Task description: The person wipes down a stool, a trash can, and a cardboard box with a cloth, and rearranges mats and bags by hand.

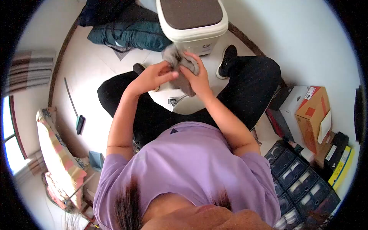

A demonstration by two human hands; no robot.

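Note:
Between my knees, both hands hold a bunched grey cloth (174, 56), lighter at its top and darker where it hangs down. My left hand (153, 78) grips it from the left side, with thumb and fingers closed toward it. On the other side my right hand (198, 76) is closed around a rolled part of the cloth. Whether it is a sock or a rag, I cannot tell. Below the hands, between my legs, is a white rounded object with a metal fitting (172, 101), mostly hidden by my legs and shirt.
A cream bin with a brown lid (191, 14) stands ahead, beside a dark green bag (130, 35). Cardboard boxes (312, 111) and stacked dark compartment boxes (291, 176) are at the right. A broom (80, 124) and a blue dustpan (96, 160) are at the left.

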